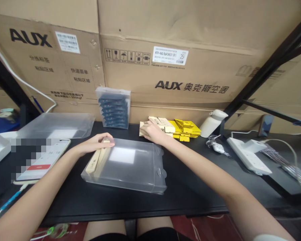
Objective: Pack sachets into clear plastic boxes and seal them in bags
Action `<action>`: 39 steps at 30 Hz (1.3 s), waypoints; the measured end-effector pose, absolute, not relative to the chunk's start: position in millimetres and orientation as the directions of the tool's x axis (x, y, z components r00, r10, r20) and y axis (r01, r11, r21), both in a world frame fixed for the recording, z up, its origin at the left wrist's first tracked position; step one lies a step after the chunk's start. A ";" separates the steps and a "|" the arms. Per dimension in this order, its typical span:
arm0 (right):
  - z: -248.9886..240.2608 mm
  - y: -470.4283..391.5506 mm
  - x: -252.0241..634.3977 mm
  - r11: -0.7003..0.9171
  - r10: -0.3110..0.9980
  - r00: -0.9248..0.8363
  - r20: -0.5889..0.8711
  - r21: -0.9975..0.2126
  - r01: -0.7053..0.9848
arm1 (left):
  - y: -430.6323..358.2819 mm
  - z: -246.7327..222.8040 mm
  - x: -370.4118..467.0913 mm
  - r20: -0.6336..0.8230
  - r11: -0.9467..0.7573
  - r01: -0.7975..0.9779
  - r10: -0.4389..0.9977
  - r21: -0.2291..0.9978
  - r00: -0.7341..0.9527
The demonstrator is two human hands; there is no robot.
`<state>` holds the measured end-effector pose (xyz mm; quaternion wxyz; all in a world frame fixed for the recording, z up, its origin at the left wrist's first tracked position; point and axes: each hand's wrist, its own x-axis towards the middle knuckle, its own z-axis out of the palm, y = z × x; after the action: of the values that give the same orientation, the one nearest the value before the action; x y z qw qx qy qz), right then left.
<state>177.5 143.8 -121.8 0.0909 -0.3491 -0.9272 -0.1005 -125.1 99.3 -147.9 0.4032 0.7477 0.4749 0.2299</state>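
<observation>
A clear plastic box (140,167) lies flat on the black table, its flap end to the right. Cream packets (96,160) are lined up at its left end. My left hand (100,143) has its fingers closed on the upper end of those packets, at the box's top left corner. Farther back, my right hand (152,132) reaches onto a pile of cream packets (163,124), its fingers bent over the leftmost ones. Yellow packets (187,129) lie against the right side of this pile.
An upright clear box of blue packets (114,110) stands behind. Another clear box (60,124) and a phone (45,160) lie left. At right are a white bottle (212,124), a power strip (249,155) and a black frame bar (266,63).
</observation>
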 end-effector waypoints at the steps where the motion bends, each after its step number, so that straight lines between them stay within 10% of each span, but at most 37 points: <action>1: -121.8 144.3 176.0 0.730 0.630 -0.739 0.239 0.143 0.668 | 99.7 -148.4 -125.4 -0.040 -0.225 0.527 0.895 0.820 0.444; 18: -118.2 173.9 172.5 0.673 0.565 -0.708 0.424 0.260 0.693 | 100.2 -149.6 -124.0 -0.024 -0.216 0.513 0.907 0.831 0.421; 22: -111.2 141.1 184.8 0.734 0.512 -0.555 0.656 0.001 0.679 | 101.8 -151.0 -125.6 -0.027 -0.211 0.507 0.907 0.836 0.421; 25: -115.0 114.5 211.9 0.634 0.598 -0.117 0.793 -0.379 0.674 | 102.6 -150.8 -127.0 -0.011 -0.210 0.519 0.921 0.828 0.389; 29: -134.4 105.2 260.6 0.482 0.753 0.342 0.562 -0.825 0.295 | 102.6 -149.9 -127.5 0.020 -0.179 0.545 0.958 0.819 0.286; 33: -147.2 114.2 294.4 0.184 0.968 0.148 0.201 -0.976 0.119 | 101.9 -149.4 -127.2 0.029 -0.153 0.542 0.973 0.826 0.230; 39: -151.7 114.5 294.5 0.073 0.997 -0.002 0.074 -0.986 0.153 | 101.4 -150.6 -126.7 0.021 -0.139 0.506 0.973 0.851 0.231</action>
<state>294.5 114.5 -151.7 0.4792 -0.5191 -0.5540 0.4405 -126.7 101.4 -150.6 0.3770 0.6882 0.5371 0.3096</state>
